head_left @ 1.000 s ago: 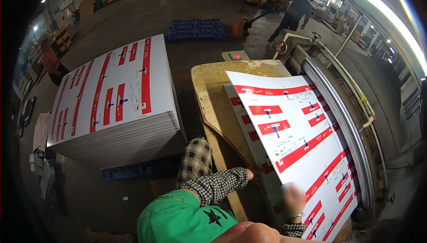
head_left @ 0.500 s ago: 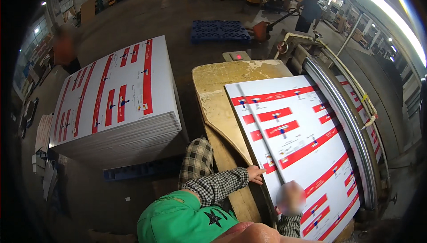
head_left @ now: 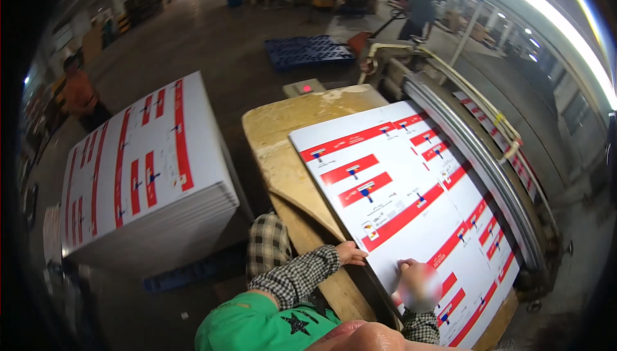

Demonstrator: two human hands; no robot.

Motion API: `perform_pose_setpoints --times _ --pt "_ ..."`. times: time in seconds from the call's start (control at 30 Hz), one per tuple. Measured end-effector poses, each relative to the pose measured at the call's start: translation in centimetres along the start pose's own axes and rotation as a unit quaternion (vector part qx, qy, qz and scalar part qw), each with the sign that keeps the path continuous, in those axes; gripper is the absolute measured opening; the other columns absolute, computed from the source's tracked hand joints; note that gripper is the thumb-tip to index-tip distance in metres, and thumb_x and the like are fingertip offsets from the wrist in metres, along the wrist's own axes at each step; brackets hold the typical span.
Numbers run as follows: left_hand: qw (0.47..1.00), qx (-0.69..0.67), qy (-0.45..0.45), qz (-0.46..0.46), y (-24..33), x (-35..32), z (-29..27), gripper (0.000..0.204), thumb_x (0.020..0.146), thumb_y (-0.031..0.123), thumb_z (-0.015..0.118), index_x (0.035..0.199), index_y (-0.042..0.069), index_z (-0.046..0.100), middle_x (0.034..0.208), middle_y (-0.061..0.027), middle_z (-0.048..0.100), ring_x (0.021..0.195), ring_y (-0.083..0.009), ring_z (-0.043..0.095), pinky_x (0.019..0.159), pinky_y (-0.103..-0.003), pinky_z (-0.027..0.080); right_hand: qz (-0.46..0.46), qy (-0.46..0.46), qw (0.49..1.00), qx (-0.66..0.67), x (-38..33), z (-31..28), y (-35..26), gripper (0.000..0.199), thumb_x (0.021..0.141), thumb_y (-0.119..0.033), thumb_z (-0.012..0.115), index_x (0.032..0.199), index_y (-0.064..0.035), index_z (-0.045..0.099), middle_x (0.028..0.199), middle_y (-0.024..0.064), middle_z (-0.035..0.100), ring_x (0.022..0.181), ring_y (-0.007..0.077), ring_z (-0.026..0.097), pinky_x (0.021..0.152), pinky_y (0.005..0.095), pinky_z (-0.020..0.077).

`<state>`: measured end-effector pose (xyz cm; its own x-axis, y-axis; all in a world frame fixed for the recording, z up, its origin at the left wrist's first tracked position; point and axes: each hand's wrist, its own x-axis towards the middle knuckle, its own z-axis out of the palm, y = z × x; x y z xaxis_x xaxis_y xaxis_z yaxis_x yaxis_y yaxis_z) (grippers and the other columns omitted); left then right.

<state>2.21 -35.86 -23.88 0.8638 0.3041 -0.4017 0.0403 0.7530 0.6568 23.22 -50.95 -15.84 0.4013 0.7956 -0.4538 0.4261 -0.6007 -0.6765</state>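
A smooth white sheet (head_left: 402, 242), banded in red, is laid on the patchily worn, yellowish table (head_left: 277, 135), left of a long, shiny metal roller (head_left: 474, 145). Its left edge is met by the loosely extended fingers of the left hand (head_left: 351, 253), while the right hand (head_left: 416, 282), partly blurred, is held over its near part; whether anything is pinched by either cannot be told. Farther left, a block-shaped stack (head_left: 151, 184) with finely layered sides is topped by similar red-banded print.
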Motion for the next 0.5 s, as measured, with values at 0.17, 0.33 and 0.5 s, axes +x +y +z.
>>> perform_pose_setpoints --times 0.17,0.33,0.5 --pt "0.999 -0.023 0.048 0.006 -0.3 0.7 0.1 0.038 0.088 0.019 0.055 0.12 0.001 0.047 0.114 -0.0118 0.057 0.092 -0.0225 0.061 0.079 -0.037 0.053 -0.136 0.107 0.957 -0.232 -1.2 2.3 0.4 0.084 0.064 -0.041 0.074 0.126 0.005 0.041 0.126 0.0291 0.042 0.113 0.0343 0.047 0.092 0.039 0.0406" --pt "0.997 0.022 0.078 0.009 -0.4 1.0 0.1 0.035 0.086 0.017 0.057 0.118 0.002 0.049 0.103 -0.0076 0.059 0.075 -0.0163 0.058 0.075 -0.035 0.053 -0.131 0.094 0.916 -0.366 -3.2 4.0 -1.0 0.095 0.055 -0.046 0.078 0.127 0.0021 0.04 0.136 0.0279 0.029 0.128 0.0429 0.026 0.103 0.0391 0.0301" --pt "0.999 0.031 0.033 -0.004 0.0 0.5 0.0 0.039 0.081 0.017 0.064 0.114 0.0 0.052 0.103 -0.0075 0.06 0.08 -0.0152 0.056 0.077 -0.034 0.049 -0.116 -0.026 0.953 -0.278 -3.4 1.4 -1.9 0.063 0.067 -0.033 0.072 0.117 0.0001 0.052 0.124 0.0266 0.044 0.12 0.0382 0.039 0.096 0.039 0.037"
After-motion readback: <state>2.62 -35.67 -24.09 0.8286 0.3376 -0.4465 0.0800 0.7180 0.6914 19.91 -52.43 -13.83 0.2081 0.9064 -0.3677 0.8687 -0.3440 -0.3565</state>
